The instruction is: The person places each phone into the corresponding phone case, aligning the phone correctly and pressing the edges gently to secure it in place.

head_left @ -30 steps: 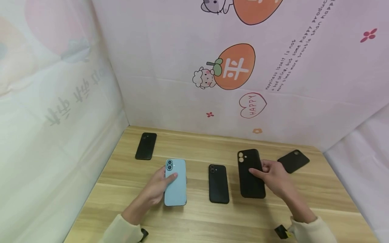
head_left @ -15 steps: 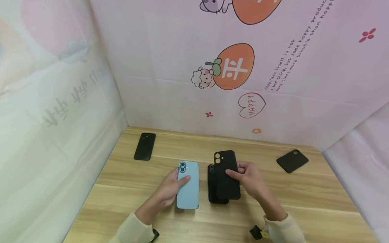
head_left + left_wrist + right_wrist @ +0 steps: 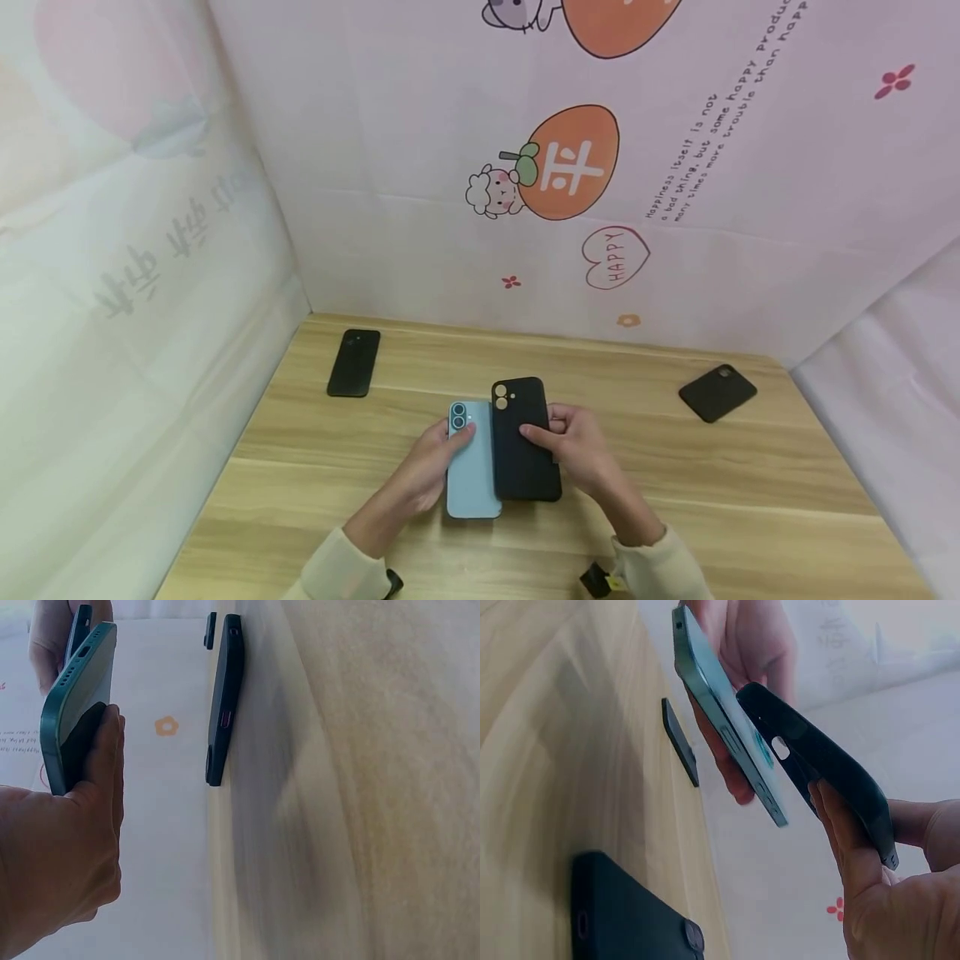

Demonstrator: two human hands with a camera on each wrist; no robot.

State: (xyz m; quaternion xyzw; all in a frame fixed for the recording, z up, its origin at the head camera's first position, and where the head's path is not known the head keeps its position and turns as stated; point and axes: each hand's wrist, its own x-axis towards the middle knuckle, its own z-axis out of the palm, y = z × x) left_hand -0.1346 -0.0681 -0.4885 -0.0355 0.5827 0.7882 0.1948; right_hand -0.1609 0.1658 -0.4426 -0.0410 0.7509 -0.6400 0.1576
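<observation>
My left hand (image 3: 427,471) grips a light blue phone (image 3: 471,479) by its left edge, thumb on the back near its two camera lenses. In my right hand (image 3: 583,450) is a black phone case (image 3: 521,467) with round camera holes, pinched at its right edge with the thumb across its back. Both are held above the table, side by side, and the case overlaps the phone's right edge in the head view. The right wrist view shows the case's hollow side tilted toward the phone (image 3: 718,701), with a gap between part of them.
A black phone (image 3: 630,919) lies on the wooden table (image 3: 300,517) below the hands, mostly hidden by the case in the head view. Another black phone-shaped piece (image 3: 354,363) lies at the back left, and one (image 3: 717,393) at the back right. Printed cloth walls (image 3: 405,250) enclose the table.
My right hand has brought the black case leftward, across the black phone on the table, up to the blue phone. My left hand has carried the blue phone a little to the right.
</observation>
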